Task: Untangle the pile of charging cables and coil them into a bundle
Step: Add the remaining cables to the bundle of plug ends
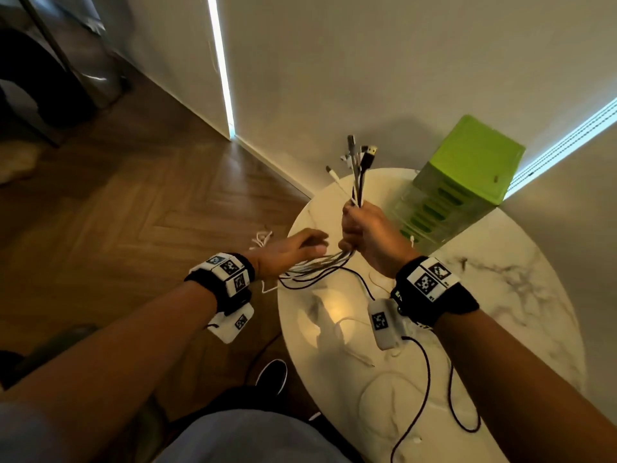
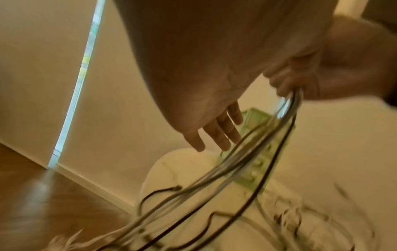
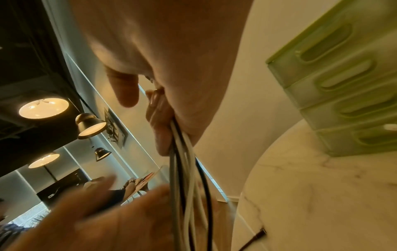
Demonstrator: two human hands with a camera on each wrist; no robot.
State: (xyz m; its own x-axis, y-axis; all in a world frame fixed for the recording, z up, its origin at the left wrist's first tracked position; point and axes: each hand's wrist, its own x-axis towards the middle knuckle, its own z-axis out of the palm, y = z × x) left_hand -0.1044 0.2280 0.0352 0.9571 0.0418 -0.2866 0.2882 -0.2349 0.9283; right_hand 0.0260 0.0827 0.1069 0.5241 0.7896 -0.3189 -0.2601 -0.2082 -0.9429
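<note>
- Left hand [image 1: 293, 250]: fingers straight, beside the green drawer box [image 1: 467, 175], touching trailing strands.
- Right hand [image 1: 365, 233]: fist clamped around cables [image 1: 359, 175], plugs upward, nearer the box.
- Surface [image 1: 500, 295]: white marble, loose cable ends below the box.

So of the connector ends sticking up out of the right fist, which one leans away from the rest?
The thin white plug, angled out leftward from the right hand. The grey and black plugs stand close together, nearly upright, higher in the head view.
</note>
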